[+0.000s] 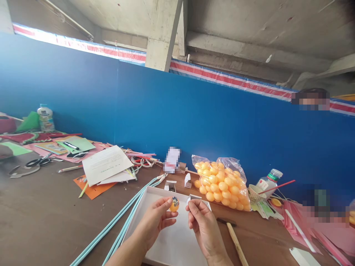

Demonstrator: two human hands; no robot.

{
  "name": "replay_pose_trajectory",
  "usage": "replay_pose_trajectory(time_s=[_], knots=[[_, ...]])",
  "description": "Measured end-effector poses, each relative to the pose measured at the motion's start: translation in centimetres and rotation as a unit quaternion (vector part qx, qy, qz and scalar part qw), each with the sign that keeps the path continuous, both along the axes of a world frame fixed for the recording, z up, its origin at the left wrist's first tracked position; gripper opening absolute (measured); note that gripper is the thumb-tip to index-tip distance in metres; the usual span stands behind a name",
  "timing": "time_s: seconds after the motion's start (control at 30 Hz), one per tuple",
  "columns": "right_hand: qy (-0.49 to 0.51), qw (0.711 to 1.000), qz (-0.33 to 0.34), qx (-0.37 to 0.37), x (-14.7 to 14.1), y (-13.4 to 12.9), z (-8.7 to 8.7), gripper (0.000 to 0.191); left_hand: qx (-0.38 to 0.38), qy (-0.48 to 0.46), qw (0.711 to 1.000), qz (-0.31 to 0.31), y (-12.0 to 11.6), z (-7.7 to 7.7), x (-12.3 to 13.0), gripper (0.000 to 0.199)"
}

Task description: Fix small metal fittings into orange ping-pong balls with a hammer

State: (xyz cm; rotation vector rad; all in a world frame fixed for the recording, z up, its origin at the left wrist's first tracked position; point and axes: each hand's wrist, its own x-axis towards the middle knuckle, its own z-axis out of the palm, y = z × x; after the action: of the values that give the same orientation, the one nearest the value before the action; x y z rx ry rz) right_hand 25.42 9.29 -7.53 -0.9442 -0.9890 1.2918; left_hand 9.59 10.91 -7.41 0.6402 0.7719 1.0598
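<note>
Between the thumb and fingers of my left hand is a small orange ball with a shiny silver piece on its top. My right hand is a little to the right of the ball, its thumb and forefinger pinched together; whatever they hold is too small to make out. Both hands are above a shallow white tray. Small open boxes stand at the tray's far edge, one of them with dark bits inside. Behind my right hand, a clear plastic bag holds several orange balls.
Light blue cords run along the tray's left side. A hammer lies on the right, near a bottle and a cup. Papers and scissors are at the left. A blue partition stands behind; a person's head shows above it.
</note>
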Motion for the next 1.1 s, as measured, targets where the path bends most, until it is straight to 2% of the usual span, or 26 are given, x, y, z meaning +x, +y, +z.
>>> replay_pose_trajectory(time_s=[0.13, 0.47, 0.77, 1.0, 1.1], knots=[[0.023, 1.000, -0.001, 0.013, -0.2, 0.1, -0.4, 0.017, 0.000, -0.010, 1.000, 0.000, 0.1, -0.1, 0.1, 0.030], [-0.024, 0.999, 0.048, 0.005, -1.4, -0.7, 0.0, 0.019, 0.020, -0.050, 0.999, -0.004, 0.1, -0.1, 0.1, 0.027], [-0.093, 0.995, 0.030, 0.015, -1.6, -0.5, -0.6, 0.020, 0.060, -0.072, 0.996, -0.010, -0.3, 0.0, 0.3, 0.027], [-0.092, 0.995, 0.020, 0.015, -1.7, -0.3, -0.5, 0.020, 0.050, -0.085, 0.995, -0.023, -0.3, 0.1, 0.1, 0.042], [-0.092, 0.996, 0.015, 0.014, -1.6, -0.3, -0.6, 0.020, 0.062, -0.085, 0.994, -0.029, -0.3, 0.1, 0.2, 0.039]])
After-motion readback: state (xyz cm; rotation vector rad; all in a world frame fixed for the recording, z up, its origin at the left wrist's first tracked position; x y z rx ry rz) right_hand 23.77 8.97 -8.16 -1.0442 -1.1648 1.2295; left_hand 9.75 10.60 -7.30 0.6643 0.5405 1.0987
